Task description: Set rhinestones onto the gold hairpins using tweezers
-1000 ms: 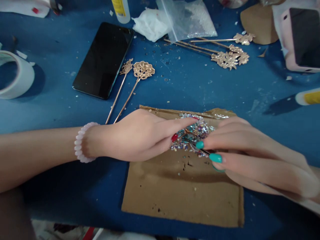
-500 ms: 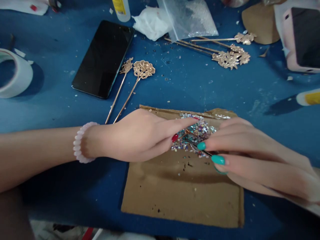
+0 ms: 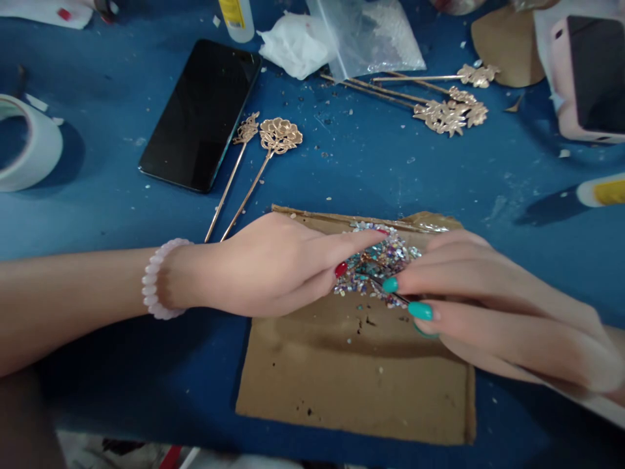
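Note:
My left hand [image 3: 273, 267], with red nails and a pale pink bead bracelet [image 3: 153, 280], reaches in from the left. Its thumb and fingers close around a hairpin [image 3: 364, 260]; only a bit of coppery outline with teal pieces shows, the rest is hidden by the hand. Around it lies a heap of shiny shell-like chips [image 3: 395, 251] on a cardboard sheet [image 3: 351, 384]. My right hand [image 3: 498, 306], with teal nails, pinches dark slim tweezers [image 3: 378, 281]. Their tips point down-left into the teal pieces beside my left fingers.
A black phone [image 3: 200, 117] and two gold hairpins [image 3: 280, 135] lie beyond my left hand. More gold hairpins [image 3: 444, 116], a clear plastic bag [image 3: 375, 39], a tape roll [image 3: 32, 143], a pink-cased phone [image 3: 590, 78] and a yellow-labelled bottle [image 3: 603, 191] surround the blue table [image 3: 390, 169].
My right hand and the tweezers have shifted very slightly left. My left hand stays in place.

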### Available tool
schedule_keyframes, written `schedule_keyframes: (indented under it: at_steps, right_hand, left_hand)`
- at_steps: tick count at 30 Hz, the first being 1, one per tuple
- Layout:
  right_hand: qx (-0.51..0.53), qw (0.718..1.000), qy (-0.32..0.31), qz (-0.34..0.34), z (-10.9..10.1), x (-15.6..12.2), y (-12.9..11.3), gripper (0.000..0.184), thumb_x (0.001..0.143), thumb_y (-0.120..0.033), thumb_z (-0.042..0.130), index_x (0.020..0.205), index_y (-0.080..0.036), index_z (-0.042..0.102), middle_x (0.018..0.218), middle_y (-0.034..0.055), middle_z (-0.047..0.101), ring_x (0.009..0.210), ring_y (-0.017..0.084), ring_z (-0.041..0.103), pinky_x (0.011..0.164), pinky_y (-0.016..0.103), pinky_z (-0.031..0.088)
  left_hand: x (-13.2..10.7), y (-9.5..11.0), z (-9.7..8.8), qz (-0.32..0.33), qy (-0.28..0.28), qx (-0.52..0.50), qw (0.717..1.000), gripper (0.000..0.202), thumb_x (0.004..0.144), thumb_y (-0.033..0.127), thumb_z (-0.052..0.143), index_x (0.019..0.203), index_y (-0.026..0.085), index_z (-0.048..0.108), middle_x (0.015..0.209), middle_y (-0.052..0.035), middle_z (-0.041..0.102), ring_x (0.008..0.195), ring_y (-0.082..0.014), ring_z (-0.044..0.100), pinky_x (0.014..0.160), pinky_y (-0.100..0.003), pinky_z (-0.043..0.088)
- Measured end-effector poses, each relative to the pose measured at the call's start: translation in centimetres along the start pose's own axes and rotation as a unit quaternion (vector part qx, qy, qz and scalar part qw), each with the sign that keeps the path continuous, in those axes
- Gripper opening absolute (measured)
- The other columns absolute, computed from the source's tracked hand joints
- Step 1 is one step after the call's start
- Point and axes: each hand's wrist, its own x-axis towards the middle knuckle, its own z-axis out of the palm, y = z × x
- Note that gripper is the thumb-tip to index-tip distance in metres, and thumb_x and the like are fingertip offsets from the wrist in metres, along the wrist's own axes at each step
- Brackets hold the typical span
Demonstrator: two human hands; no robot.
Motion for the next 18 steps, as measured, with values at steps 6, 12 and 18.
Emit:
schedule_keyframes:
  at_steps: [6,12,18]
  right_hand:
    - [0.003,1.000,-0.011,-0.001,-0.11,-0.04,-0.19,0.016,0.089,-0.005,0.050,0.101,-0.016,0.049,0.099,0.0096,0.065,0.092,0.017,0.065,0.078,0.039,0.057]
    - [-0.005,1.000,0.019,-0.002,0.25,-0.18,0.08,0.012,0.088,-0.005,0.050,0.090,-0.015,0.056,0.098,0.0082,0.066,0.091,0.016,0.064,0.077,0.038,0.056]
    - [-0.004,1.000,-0.004,-0.004,-0.14,-0.22,-0.06,0.010,0.091,-0.009,0.048,0.088,-0.016,0.055,0.100,0.0084,0.066,0.091,0.016,0.065,0.075,0.036,0.058]
  left_hand:
    - [0.02,0.00,0.00,0.006,-0.006,-0.004,1.000,0.053,0.089,0.016,0.032,0.142,0.012,0.033,0.067,-0.0015,0.067,0.051,-0.0145,0.059,0.046,-0.025,0.041]
    - [0.03,-0.03,0.00,-0.001,-0.013,-0.011,1.000,0.053,0.090,0.017,0.031,0.142,0.016,0.031,0.071,-0.0016,0.069,0.054,-0.0156,0.061,0.048,-0.026,0.042]
    - [-0.01,-0.03,0.01,0.001,-0.018,-0.016,1.000,0.054,0.090,0.017,0.031,0.144,0.014,0.031,0.070,-0.0020,0.068,0.054,-0.0156,0.060,0.049,-0.025,0.041]
